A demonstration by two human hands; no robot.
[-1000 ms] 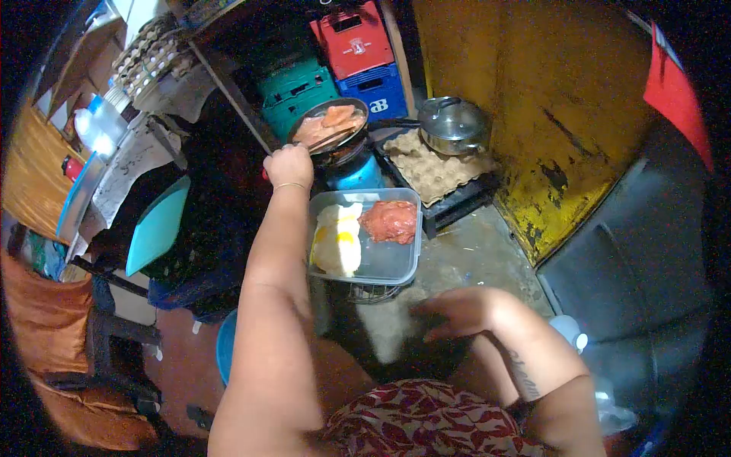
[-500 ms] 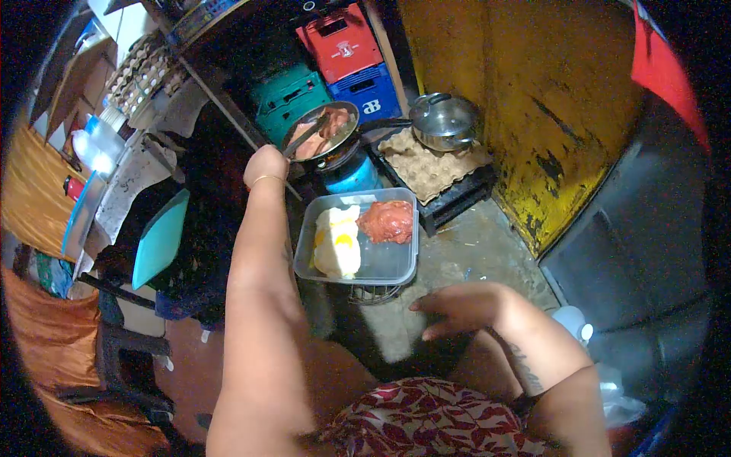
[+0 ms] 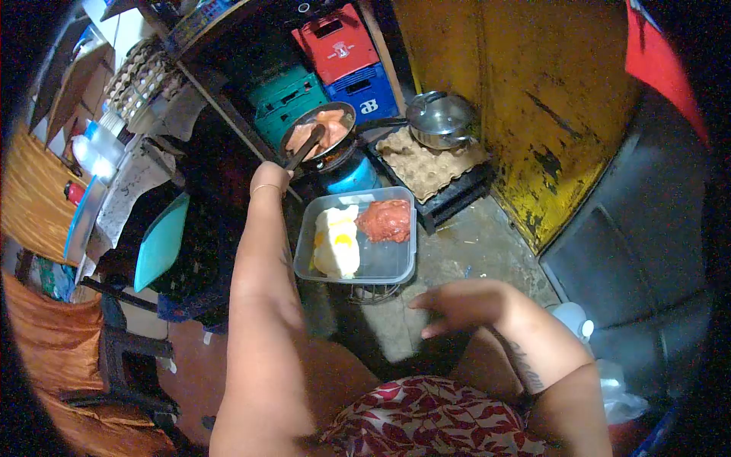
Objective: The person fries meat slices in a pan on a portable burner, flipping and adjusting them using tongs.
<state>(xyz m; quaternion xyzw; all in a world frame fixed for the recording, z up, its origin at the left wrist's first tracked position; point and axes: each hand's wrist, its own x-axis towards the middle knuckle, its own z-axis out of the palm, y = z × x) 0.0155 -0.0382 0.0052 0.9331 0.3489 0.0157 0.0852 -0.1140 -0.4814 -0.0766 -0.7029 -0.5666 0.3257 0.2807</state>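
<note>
My left hand [image 3: 270,180] is closed around the handle of a dark spatula [image 3: 309,145]. The spatula's blade reaches into a round frying pan [image 3: 288,137], where pinkish slices of meat [image 3: 333,128] lie. Beneath the pan is a burner on a blue gas canister [image 3: 355,177]. Over the floor near my knee, my right hand [image 3: 464,303] hangs with thumb and fingers apart, holding nothing. Between my arms and the pan stands a clear plastic container [image 3: 381,268]. Fried eggs [image 3: 335,251] fill its left side, and a mound of raw reddish meat [image 3: 387,221] sits at its right.
A lidded metal pot [image 3: 442,122] rests on an egg-carton tray [image 3: 419,164] over a black stand. Red [image 3: 335,46], blue [image 3: 361,93] and green [image 3: 288,100] crates stand behind the pan. At left, a turquoise lid [image 3: 161,242] leans by a table holding egg trays [image 3: 141,87].
My left hand and the spatula have shifted slightly down, toward me, and the blade sits differently over the meat. My right hand has barely moved.
</note>
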